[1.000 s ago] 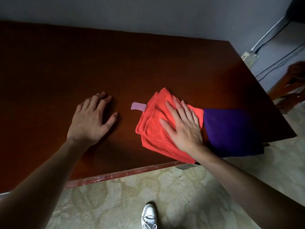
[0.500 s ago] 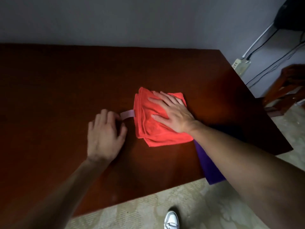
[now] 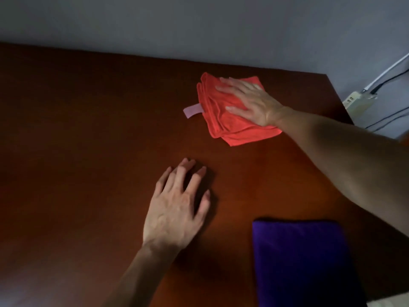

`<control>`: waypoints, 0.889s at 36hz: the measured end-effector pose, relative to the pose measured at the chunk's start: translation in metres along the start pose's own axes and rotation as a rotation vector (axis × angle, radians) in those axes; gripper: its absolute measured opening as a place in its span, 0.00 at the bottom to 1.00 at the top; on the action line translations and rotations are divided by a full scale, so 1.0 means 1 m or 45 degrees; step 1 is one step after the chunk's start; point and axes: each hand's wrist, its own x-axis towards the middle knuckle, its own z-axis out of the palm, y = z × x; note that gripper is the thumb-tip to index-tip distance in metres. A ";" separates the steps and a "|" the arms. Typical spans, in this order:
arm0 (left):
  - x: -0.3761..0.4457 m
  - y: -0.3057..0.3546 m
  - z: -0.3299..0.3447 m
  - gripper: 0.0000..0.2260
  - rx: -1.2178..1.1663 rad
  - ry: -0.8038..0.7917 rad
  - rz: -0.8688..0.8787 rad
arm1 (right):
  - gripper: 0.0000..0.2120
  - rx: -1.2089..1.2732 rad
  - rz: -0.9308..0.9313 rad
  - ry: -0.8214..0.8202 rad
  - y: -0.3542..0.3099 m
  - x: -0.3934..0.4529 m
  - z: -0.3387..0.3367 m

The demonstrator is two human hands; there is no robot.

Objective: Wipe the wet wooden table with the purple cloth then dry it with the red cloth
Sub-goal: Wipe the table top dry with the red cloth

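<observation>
A folded red cloth (image 3: 223,120) with a pale tag on its left edge lies on the dark wooden table (image 3: 88,140), toward the far right. My right hand (image 3: 252,100) presses flat on it with straight, spread fingers. My left hand (image 3: 177,207) rests on the bare wood nearer to me, fingers slightly bent and holding nothing. A folded purple cloth (image 3: 303,260) lies at the near right of the table, untouched, partly under my right forearm.
A grey wall runs behind the table's far edge. Beyond the right edge, a white power strip (image 3: 358,100) and several cables hang on the wall.
My right hand has pushed the red cloth away from me toward the far edge. My left hand stays on the wood. The purple cloth lies where it was, now showing more fully.
</observation>
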 end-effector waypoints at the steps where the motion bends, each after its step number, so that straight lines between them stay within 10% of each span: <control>1: 0.001 0.001 0.000 0.24 0.006 -0.006 -0.002 | 0.34 -0.008 -0.024 -0.009 0.007 0.005 -0.003; 7: 0.002 0.003 -0.002 0.24 0.033 -0.025 -0.011 | 0.34 -0.022 -0.033 -0.003 0.033 0.025 -0.010; 22: 0.000 0.005 -0.003 0.24 0.052 0.062 0.016 | 0.33 0.183 0.779 0.239 -0.011 -0.034 0.016; 32: -0.004 0.012 -0.002 0.26 0.066 0.033 -0.062 | 0.38 0.146 0.715 0.317 -0.056 -0.176 0.042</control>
